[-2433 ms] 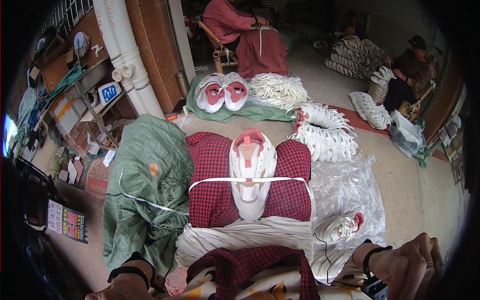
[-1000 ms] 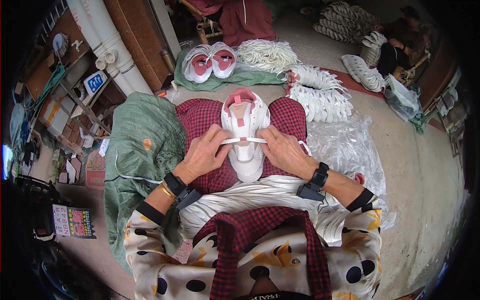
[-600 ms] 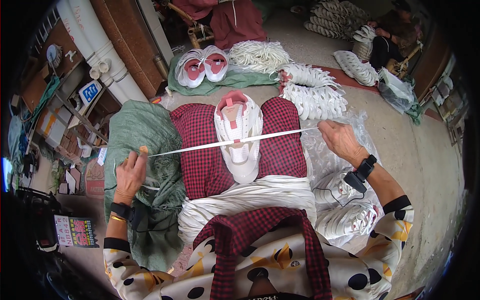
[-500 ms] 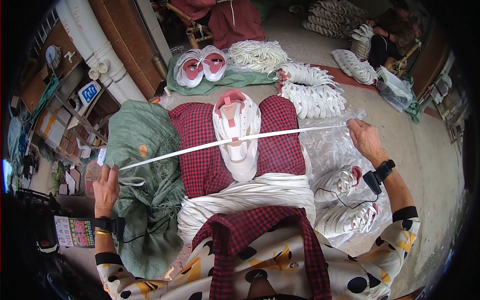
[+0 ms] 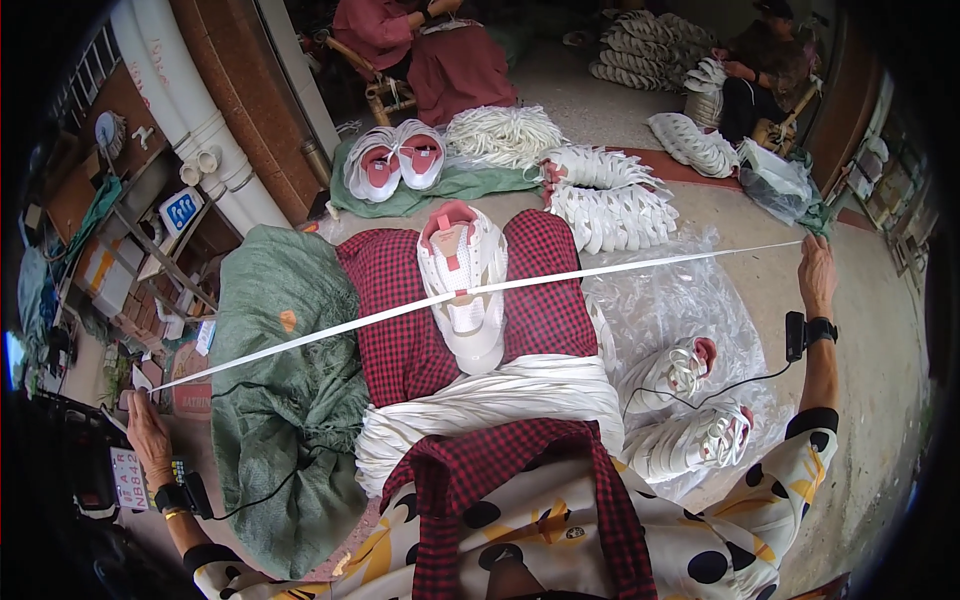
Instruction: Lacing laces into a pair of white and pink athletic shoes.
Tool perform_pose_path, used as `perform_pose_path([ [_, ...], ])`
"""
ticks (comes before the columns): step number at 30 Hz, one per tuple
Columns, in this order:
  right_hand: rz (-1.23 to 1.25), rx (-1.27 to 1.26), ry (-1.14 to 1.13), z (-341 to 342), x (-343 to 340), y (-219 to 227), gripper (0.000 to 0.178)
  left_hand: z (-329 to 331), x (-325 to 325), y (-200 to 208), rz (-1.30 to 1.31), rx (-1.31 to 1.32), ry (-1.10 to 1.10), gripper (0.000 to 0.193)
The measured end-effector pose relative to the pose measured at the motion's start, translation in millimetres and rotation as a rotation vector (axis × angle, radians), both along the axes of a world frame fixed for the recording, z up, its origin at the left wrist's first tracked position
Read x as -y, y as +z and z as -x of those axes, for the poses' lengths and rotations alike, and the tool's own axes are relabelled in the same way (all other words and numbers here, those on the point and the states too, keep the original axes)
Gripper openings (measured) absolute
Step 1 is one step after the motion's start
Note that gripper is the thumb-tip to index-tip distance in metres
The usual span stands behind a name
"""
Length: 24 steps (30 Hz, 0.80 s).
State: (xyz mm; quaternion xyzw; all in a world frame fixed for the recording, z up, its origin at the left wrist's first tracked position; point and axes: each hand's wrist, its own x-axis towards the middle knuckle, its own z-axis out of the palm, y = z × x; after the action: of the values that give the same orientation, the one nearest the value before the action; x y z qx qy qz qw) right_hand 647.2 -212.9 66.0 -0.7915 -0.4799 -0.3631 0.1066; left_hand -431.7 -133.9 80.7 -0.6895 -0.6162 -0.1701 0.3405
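Observation:
A white sneaker [image 5: 474, 342] with pink lining and tongue details lies on my lap, toe toward me, on red-and-black checked cloth [image 5: 548, 262]. A flat white shoelace [image 5: 600, 270] passes across its front, low on the tongue, and stretches taut to both sides. Far out to the left, my left hand [image 5: 150, 440] is closed on one end of the lace. My right hand [image 5: 818, 275], also closed, grips the other end at the far right, a little higher. A thick bundle of white laces [image 5: 490, 395] lies across my lap, nearer than the sneaker.
Laced shoes [image 5: 665, 380] rest on clear plastic sheeting [image 5: 670, 290] at right. A green sack [image 5: 285, 400] bulges at left. Beyond my lap are a pair of shoes [image 5: 400, 165], a lace heap [image 5: 505, 135] and stacked white shoe pieces [image 5: 610, 215]. Two seated people [image 5: 465, 75] work farther back.
Both hands have moved farther apart, the left down and outward, the right outward. More lace now spans each side, and the loop dangling near my left hand is gone.

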Motion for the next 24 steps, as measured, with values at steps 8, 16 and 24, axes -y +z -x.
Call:
perform_pose_path([
  [8,-0.29,0.13,-0.355,-105,57,-5,0.015,-9,-21,2,-0.108,0.006,0.071,0.027],
  [16,-0.654,-0.508,0.053,2,-2,-34,0.028,-12,-2,4,-0.466,0.141,0.182,0.029],
  [24,-0.535,-1.316,1.119,301,-133,-48,0.013,-241,-68,14,-0.582,1.012,-0.525,0.018],
])
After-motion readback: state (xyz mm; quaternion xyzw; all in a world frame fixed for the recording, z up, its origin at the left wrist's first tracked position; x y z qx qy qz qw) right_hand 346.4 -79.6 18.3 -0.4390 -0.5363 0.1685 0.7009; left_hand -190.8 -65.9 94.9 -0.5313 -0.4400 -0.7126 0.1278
